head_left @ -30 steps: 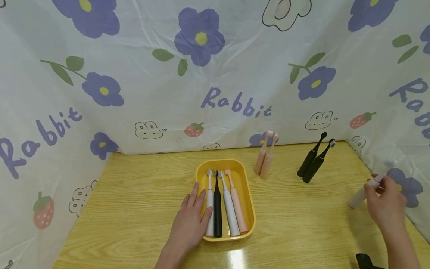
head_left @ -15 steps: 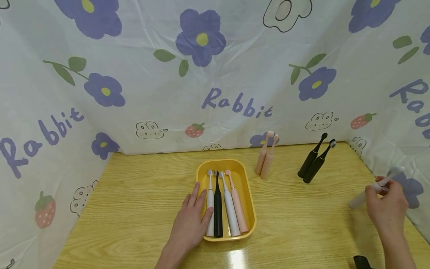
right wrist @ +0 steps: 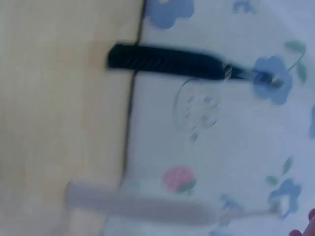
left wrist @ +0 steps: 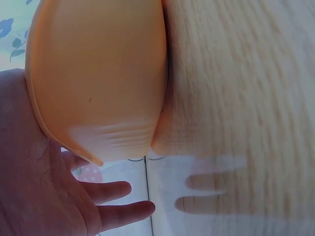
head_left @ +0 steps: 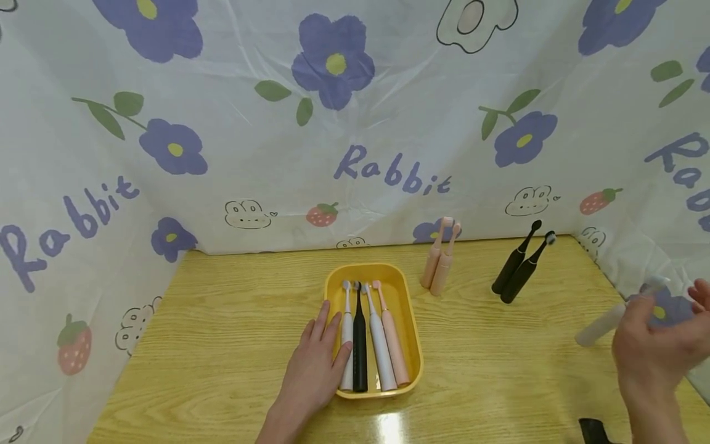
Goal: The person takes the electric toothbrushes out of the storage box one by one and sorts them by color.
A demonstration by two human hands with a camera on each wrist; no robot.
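Note:
At the far right of the head view, a white electric toothbrush stands upright on the table. My right hand is beside it, blurred, with fingers spread and nothing held; in the right wrist view its fingertips show apart from the same blurred toothbrush. My left hand rests over the left rim of a yellow tray, its fingers extended. Inside the tray lie a white toothbrush, a black one, a pale grey one and a pink one.
Two pink toothbrushes stand upright behind the tray, to its right. Farther right stand two black toothbrushes. A black object shows at the bottom edge by my right forearm. A flower-print cloth surrounds the wooden table.
My right hand gripped the white toothbrush's upper part, then let go and drew away rightward. The toothbrush remains standing where it was. My left hand has stayed on the tray.

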